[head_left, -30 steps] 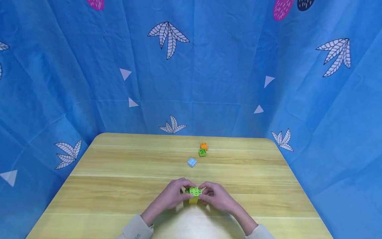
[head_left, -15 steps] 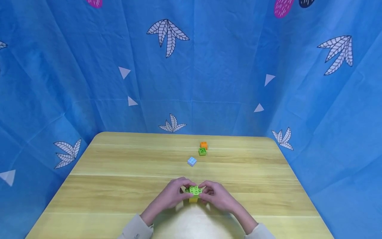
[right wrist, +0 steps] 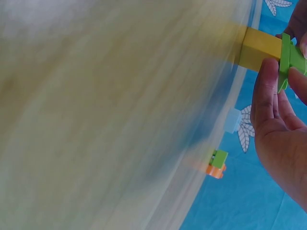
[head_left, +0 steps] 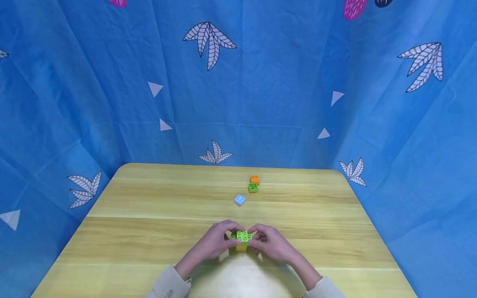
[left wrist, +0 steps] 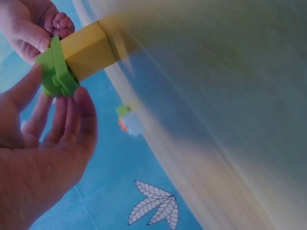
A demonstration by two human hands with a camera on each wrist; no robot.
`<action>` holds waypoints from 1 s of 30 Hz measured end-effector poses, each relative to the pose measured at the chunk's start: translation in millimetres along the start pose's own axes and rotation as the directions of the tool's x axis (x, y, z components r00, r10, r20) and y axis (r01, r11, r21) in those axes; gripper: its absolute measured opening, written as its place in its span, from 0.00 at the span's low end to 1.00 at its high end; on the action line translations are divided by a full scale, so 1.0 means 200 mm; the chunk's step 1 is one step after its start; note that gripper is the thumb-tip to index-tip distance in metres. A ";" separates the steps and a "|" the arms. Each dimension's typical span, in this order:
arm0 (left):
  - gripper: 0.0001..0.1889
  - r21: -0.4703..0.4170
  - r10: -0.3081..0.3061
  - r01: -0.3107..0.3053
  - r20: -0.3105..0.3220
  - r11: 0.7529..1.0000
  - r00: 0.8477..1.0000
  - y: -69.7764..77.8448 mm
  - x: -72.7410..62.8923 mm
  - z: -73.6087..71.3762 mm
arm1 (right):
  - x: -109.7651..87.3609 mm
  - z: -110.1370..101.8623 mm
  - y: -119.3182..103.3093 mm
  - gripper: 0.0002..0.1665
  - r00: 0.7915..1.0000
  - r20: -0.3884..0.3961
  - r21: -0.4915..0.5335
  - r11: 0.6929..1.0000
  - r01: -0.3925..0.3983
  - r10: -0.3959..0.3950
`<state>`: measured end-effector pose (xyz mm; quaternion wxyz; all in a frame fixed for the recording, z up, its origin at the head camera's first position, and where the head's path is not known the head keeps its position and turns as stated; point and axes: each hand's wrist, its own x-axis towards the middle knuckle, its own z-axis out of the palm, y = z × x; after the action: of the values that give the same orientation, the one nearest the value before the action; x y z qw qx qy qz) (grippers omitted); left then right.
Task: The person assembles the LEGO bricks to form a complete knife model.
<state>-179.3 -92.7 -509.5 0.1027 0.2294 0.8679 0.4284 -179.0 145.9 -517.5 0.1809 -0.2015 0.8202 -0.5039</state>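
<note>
A small stack of toy building bricks stands on the table between my hands. Its base is a yellow block (left wrist: pixel 88 50), topped by a wider flat green piece (right wrist: pixel 284 60) that juts out on both sides. On top sits a light green brick (head_left: pixel 244 236) with studs facing up. From the left, my left hand (head_left: pixel 218 241) pinches the green pieces between thumb and fingers. Opposite it, my right hand (head_left: pixel 272 243) pinches their right side the same way. Fingertips hide part of the green pieces' ends.
Beyond the hands, a light blue brick (head_left: pixel 239 200) lies on the wooden table (head_left: pixel 149 198). Behind it are a green brick (head_left: pixel 253 188), hollow side up, and an orange brick (head_left: pixel 254 180), close together. A blue patterned curtain (head_left: pixel 275 91) surrounds the table's back and sides.
The head view has tipped down a little, so everything appears slightly higher. Both hands keep their hold on the stack, with no visible movement of the bricks.
</note>
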 end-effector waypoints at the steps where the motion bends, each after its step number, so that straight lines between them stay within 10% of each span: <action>1: 0.18 0.001 0.001 -0.001 -0.002 1.000 1.000 0.00 0.00 0.00 | 0.00 0.00 0.00 0.22 1.000 0.001 0.003 1.000 0.002 -0.002; 30: 0.25 -0.063 0.064 -0.060 0.059 0.996 0.996 -0.02 0.09 -0.07 | 0.00 0.00 0.01 0.21 1.000 0.000 0.005 1.000 0.000 0.000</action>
<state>-202.0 -96.8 -504.0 0.1230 0.2660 0.8433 0.4505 -179.7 146.9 -519.2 0.1816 -0.2011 0.8189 -0.5059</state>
